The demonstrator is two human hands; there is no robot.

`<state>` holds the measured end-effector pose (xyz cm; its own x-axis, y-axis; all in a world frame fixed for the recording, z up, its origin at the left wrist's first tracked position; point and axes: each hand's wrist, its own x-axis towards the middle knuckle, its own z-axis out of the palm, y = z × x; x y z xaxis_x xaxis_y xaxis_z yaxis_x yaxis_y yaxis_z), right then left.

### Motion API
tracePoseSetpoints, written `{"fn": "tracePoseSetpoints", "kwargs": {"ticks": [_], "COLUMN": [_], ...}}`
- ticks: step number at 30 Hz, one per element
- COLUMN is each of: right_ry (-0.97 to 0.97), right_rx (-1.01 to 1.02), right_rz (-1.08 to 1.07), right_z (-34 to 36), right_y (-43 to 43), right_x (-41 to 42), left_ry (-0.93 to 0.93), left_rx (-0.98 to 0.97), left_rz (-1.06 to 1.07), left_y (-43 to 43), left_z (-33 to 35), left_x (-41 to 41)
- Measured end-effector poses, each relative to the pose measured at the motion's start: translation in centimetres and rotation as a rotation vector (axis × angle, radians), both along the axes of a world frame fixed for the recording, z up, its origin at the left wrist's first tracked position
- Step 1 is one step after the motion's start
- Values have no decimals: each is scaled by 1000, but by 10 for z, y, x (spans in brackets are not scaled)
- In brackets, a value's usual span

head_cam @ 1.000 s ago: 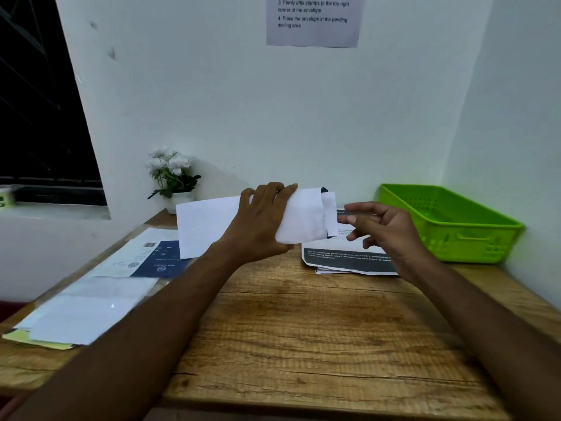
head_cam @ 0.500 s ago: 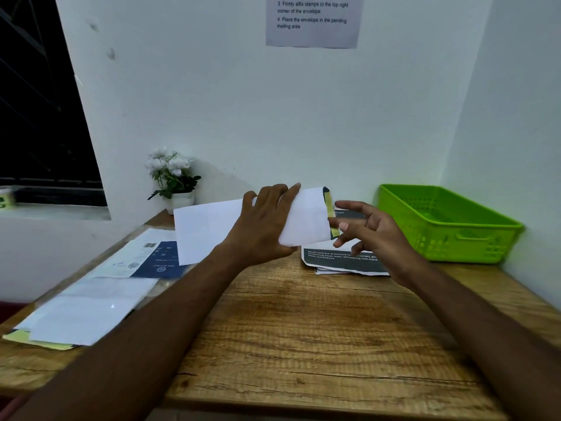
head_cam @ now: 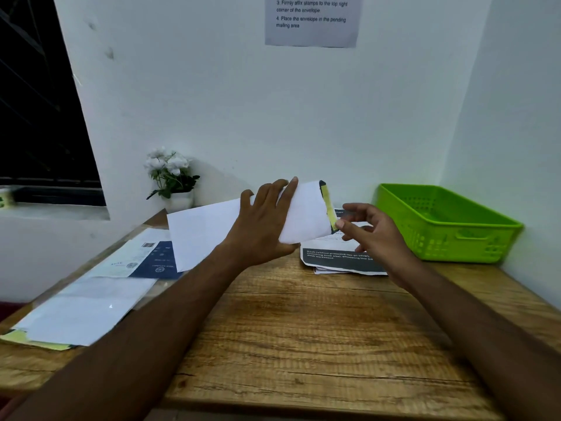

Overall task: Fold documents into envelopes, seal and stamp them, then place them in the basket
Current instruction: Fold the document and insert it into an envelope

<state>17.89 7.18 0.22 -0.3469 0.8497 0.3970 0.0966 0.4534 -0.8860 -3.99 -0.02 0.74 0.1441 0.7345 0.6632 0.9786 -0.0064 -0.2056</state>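
Note:
A long white envelope (head_cam: 206, 232) is held up above the wooden desk (head_cam: 303, 329). My left hand (head_cam: 264, 226) grips it around the middle, fingers across its front. At its right end a dark flap with a yellow-green strip (head_cam: 329, 205) stands out. My right hand (head_cam: 370, 229) touches the lower end of that strip with its fingertips, the other fingers loosely curled. Printed documents (head_cam: 337, 259) with dark bands lie on the desk under my right hand. The green plastic basket (head_cam: 449, 223) stands at the back right.
More papers and envelopes (head_cam: 91, 305) lie along the left side of the desk. A small pot of white flowers (head_cam: 173, 180) stands at the back by the wall. An instruction sheet (head_cam: 312, 19) hangs on the wall. White walls close in behind and on the right.
My right hand has moved left to the envelope's right end. The white insert that stuck out is no longer visible, and the flap with its yellow-green strip now shows. My left hand kept its hold.

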Motion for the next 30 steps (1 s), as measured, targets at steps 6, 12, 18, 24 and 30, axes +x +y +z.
{"fn": "tracePoseSetpoints", "kwargs": {"ticks": [6, 12, 18, 24, 30], "right_ry": [110, 313, 574, 531, 461], "right_rx": [-171, -171, -182, -178, -229], "right_rz": [169, 172, 73, 23, 16], "right_z": [1, 5, 15, 12, 6], "right_y": [-14, -20, -9, 2, 6], "right_x": [-9, -12, -1, 8, 7], "left_ry": [-59, -107, -387, -1034, -1200], "left_rx": [53, 72, 180, -6, -210], "left_rz": [-7, -73, -173, -402, -436], "left_y": [-2, -8, -16, -12, -9], "left_z": [4, 9, 26, 23, 8], "left_x": [11, 27, 14, 13, 20]}}
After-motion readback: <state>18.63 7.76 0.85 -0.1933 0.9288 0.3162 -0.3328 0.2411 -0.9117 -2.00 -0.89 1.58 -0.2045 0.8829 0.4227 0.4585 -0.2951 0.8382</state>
